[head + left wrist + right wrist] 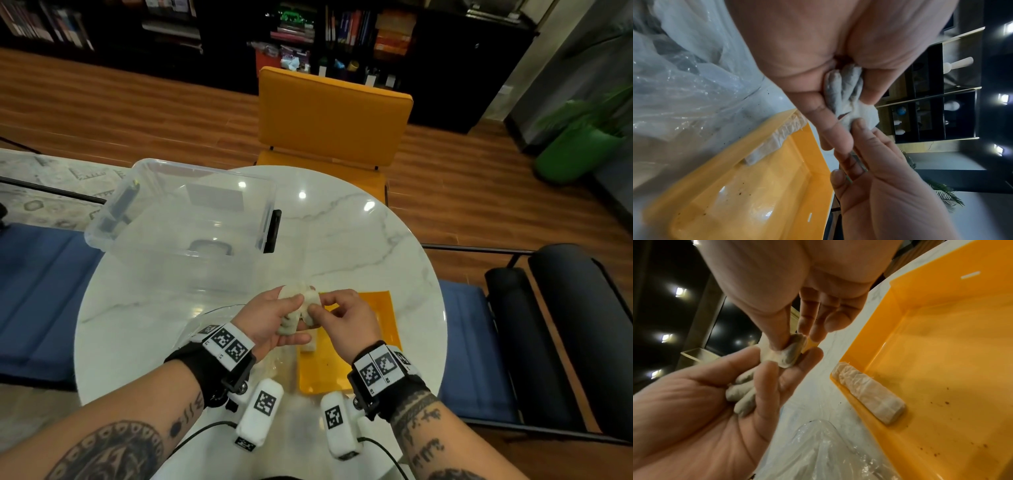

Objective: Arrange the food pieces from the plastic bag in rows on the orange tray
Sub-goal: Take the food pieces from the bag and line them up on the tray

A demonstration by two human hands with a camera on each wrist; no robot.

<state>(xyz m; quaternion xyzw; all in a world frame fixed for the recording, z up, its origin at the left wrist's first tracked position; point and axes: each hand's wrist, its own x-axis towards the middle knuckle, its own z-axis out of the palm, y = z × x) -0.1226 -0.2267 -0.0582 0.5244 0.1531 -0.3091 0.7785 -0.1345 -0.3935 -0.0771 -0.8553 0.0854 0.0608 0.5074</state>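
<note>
The left hand cups a small clump of pale food rolls in its curled fingers, held above the surface just off the left edge of the orange tray. The right hand pinches one roll at the top of the clump between thumb and fingertip, its other fingers relaxed.

The step in hand looks like peeling a single roll free. The rolls seem soft and stuck together, so it should go best with a gentle pull along the roll's length while the left hand steadies the rest, without squeezing.

One roll already lies inside the tray along its left edge. The next belongs parallel and just beside it to start a row. The plastic bag lies crumpled on the surface by the tray's left edge.
</note>
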